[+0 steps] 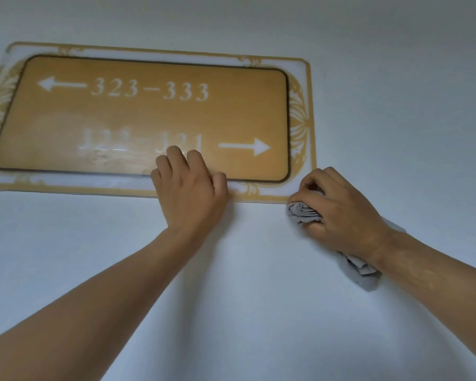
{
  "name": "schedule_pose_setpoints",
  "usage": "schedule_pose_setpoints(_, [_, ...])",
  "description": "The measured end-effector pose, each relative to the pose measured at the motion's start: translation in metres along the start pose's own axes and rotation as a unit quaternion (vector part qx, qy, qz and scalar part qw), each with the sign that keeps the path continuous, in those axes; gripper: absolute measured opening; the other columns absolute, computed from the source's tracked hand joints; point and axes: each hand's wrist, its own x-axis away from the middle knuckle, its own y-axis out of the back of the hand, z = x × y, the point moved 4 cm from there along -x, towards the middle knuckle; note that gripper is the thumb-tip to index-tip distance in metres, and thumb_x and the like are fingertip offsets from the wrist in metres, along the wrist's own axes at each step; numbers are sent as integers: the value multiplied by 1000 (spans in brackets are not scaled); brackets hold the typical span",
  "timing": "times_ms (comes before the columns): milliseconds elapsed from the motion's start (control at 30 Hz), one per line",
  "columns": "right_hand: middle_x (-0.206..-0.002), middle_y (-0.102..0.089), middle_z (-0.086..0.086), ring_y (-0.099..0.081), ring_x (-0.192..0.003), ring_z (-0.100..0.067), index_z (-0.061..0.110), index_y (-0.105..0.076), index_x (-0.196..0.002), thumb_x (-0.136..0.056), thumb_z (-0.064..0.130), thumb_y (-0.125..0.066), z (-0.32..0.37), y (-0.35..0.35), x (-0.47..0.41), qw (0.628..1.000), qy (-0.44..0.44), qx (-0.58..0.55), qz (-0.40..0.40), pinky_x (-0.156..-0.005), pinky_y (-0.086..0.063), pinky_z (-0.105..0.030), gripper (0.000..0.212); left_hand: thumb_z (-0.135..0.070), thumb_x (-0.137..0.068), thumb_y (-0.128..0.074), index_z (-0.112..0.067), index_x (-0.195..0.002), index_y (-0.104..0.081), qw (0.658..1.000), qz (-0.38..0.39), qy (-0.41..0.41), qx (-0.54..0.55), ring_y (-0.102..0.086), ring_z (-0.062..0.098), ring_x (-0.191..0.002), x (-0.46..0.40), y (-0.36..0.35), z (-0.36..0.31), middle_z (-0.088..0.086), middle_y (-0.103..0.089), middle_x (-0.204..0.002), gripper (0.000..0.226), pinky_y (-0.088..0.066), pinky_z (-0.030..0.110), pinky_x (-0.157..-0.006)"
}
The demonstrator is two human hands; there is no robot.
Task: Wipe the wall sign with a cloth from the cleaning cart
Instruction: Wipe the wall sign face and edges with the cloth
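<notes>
Sign point(148, 119) first: the gold room-number wall sign is fixed to the pale wall point(368, 78), and every place below is given relative to it. My left hand point(188, 188) lies on its lower edge, a little right of the middle, fingers fairly straight and resting on the panel, holding nothing; I judge that it steadies the sign. My right hand point(338, 207) sits at the sign's lower right corner, fingers curled tight round a bunched grey cloth point(304, 213), so that grip is closed on the cloth. A loose tail of the cloth hangs below my wrist against the wall, below and right of the sign.

How far along: the cloth is already fetched and at the sign, so wiping is in hand. The top row, "323-333" with its left arrow, reads crisp. The lower row of numbers looks hazy and streaked, but whether that is dirt, moisture or glare I cannot tell. I would guess the lower band, the clear border and the corner ornaments are still to do.

Around the sign there is only bare wall; the cleaning cart is out of view. My own left hand covers part of the lower row and would have to shift.
</notes>
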Motion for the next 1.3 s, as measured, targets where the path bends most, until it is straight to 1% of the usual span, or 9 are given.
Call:
schedule_pose_setpoints(133, [-95, -57, -5, -51, -85, -25, 13, -73, -96, -76, 12, -64, -12, 4, 1, 1000, 16, -11, -10, -71, -47, -34, 22, -19, -80, -46, -2, -93, -55, 988, -51, -144, 0, -47, 37, -88, 6, -22, -21, 18, -50, -96, 23, -39, 46, -92])
schedule_pose_setpoints(300, [-88, -58, -9, -51, -80, -27, 7, -72, -88, -77, 9, -65, -19, 5, -1, 997, 27, -41, -53, -67, -46, -38, 13, -16, -81, -46, 2, -109, -56, 980, -35, -194, 12, -49, 41, -118, 5, -22, -26, 23, -54, -120, 35, -31, 50, -112])
schedule_pose_setpoints(433, [-88, -58, -7, -50, -81, -25, 7, -72, -88, -79, 16, -55, -20, 5, -1, 997, 15, -58, -55, -65, -47, -39, 21, -15, -81, -44, 2, -106, -57, 983, -18, -183, 27, -51, 40, -121, 5, -21, -25, 21, -56, -120, 33, -31, 49, -113])
schedule_pose_setpoints(667, [-91, -55, -2, -52, -84, -22, 7, -66, -91, -75, 7, -70, -37, 6, -10, 992, -65, -90, -62, -70, -47, -37, 16, -15, -81, -44, -1, -106, -60, 983, -30, -171, 58, -49, 36, -128, 5, -23, -22, 17, -59, -117, 33, -32, 47, -113])
schedule_pose_setpoints(900, [-96, -55, 4, -54, -86, -15, 19, -64, -101, -80, 31, -63, -39, 12, -13, 974, -144, -171, -26, -76, -47, -29, 24, -12, -81, -45, 1, -102, -57, 984, -21, -169, 41, -47, 40, -126, 7, -23, -24, 20, -58, -117, 28, -35, 51, -110])
schedule_pose_setpoints(1000, [-97, -58, 6, -57, -88, -11, 21, -63, -98, -77, 42, -56, -44, 20, -13, 956, -187, -227, -3, -76, -47, -22, 30, -13, -80, -49, 1, -100, -55, 988, 11, -153, -5, -46, 43, -121, 8, -24, -30, 23, -56, -118, 25, -32, 52, -112])
schedule_pose_setpoints(1133, [-98, -55, 2, -55, -90, -13, 17, -62, -98, -88, 17, -60, -52, 25, -13, 945, -194, -263, 24, -75, -42, -19, 10, -23, -79, -47, -3, -92, -50, 996, 49, -68, -26, -48, 40, -103, 3, -15, -54, 20, -53, -108, 24, -39, 51, -101])
schedule_pose_setpoints(1200, [-101, -52, 0, -53, -95, -12, 18, -63, -101, -92, 16, -61, -56, 21, -12, 932, -201, -297, 48, -81, -40, -15, 9, -27, -81, -46, -6, -83, -52, 997, 58, 13, 58, -46, 31, -94, 0, -10, -66, 10, -52, -98, 22, -41, 43, -88])
schedule_pose_setpoints(1300, [-106, -67, 5, -65, -99, -6, 23, -65, -110, -95, 18, -63, -68, 25, -11, 871, -236, -427, 60, -88, -48, -17, 16, -32, -81, -46, -5, -78, -58, 957, 95, 104, 252, -52, 23, -83, -5, -1, -92, 2, -59, -84, 30, -43, 39, -73])
